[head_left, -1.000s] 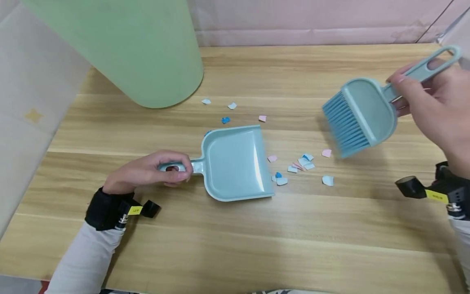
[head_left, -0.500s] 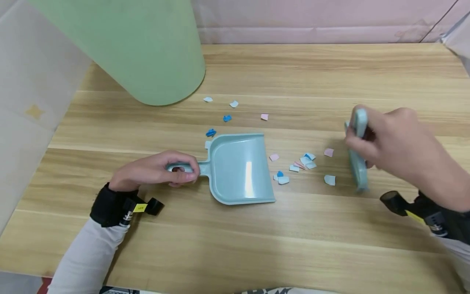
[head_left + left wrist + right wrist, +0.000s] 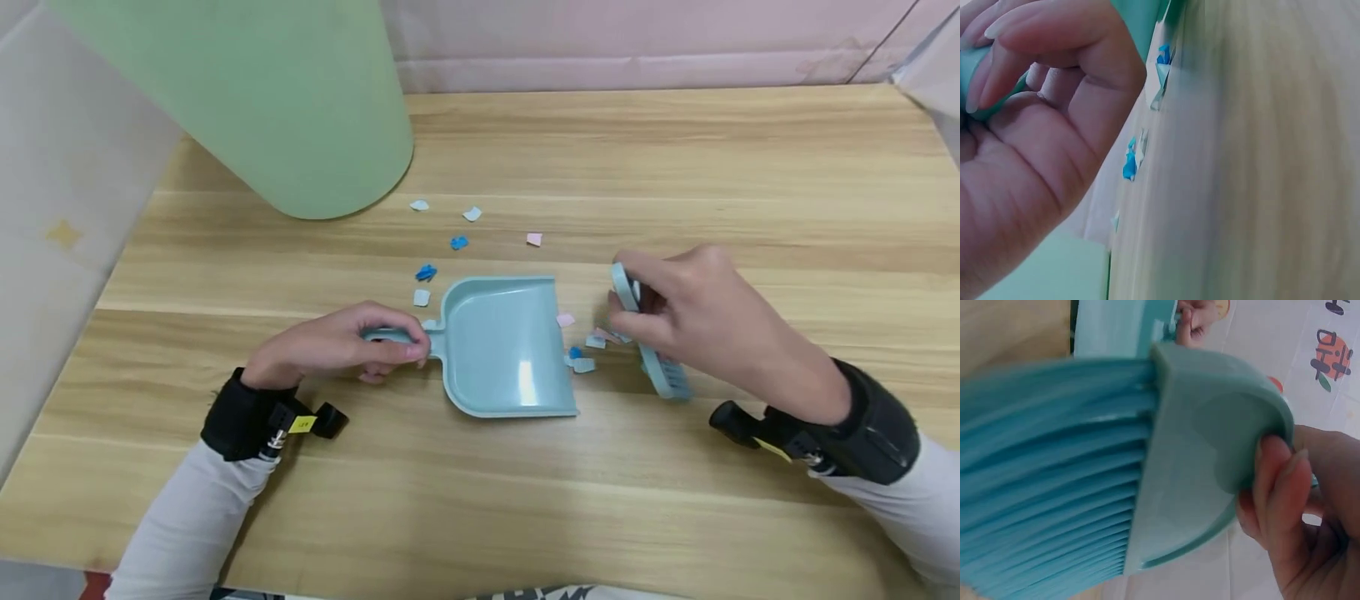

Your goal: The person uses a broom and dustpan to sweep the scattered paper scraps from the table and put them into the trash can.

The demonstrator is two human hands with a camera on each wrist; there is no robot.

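Left hand: the left hand [image 3: 337, 346] curls its fingers round the handle of the dustpan [image 3: 506, 346], pinning the pan flat on the wooden table [image 3: 675, 167], open mouth facing the right hand.
Right hand: the right hand [image 3: 690, 321] grips the brush [image 3: 648, 346] by its back, fingers wrapped over the top, bristles down on the table just beside the pan's mouth.
Paper scraps: a small cluster of paper scraps [image 3: 585, 354] lies between brush and pan lip, touching or nearly so.
Stray scraps: more bits [image 3: 457, 229] sit beyond the left hand's pan, near the green cylinder [image 3: 255, 100].
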